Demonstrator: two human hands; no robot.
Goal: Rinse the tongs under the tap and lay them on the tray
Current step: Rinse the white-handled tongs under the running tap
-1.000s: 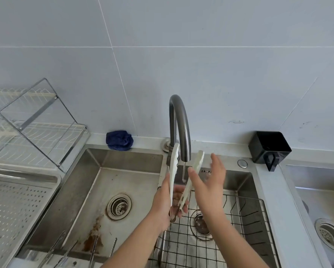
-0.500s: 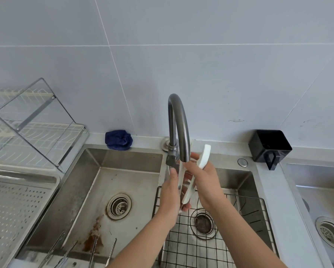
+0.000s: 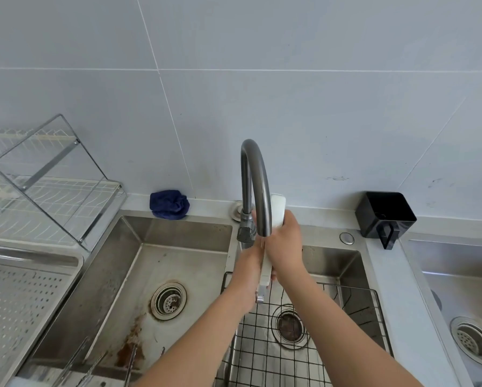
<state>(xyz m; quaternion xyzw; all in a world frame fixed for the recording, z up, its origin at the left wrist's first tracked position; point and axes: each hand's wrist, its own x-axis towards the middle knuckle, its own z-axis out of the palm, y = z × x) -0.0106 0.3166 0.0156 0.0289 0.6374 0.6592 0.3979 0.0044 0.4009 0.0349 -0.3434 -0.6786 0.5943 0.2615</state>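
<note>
White tongs [image 3: 277, 210] stand upright under the curved grey tap [image 3: 255, 180], closed together, with their metal hinge end [image 3: 259, 297] pointing down. A thin stream of water runs from the spout between my hands. My right hand [image 3: 286, 244] grips the upper arms of the tongs. My left hand [image 3: 249, 270] holds the lower part near the hinge. The perforated steel tray [image 3: 19, 308] lies at the far left.
A double sink lies below: the left basin [image 3: 161, 261] has several metal utensils [image 3: 94, 364] at its front edge, the right basin holds a black wire rack [image 3: 304, 344]. A dish rack [image 3: 47, 191], a blue cloth [image 3: 168, 204] and a black holder [image 3: 385, 215] line the counter.
The tongs' arms, spread apart a second ago, are now pressed together. My right hand went from open beside them to gripping them and slid up toward the tips under the spout.
</note>
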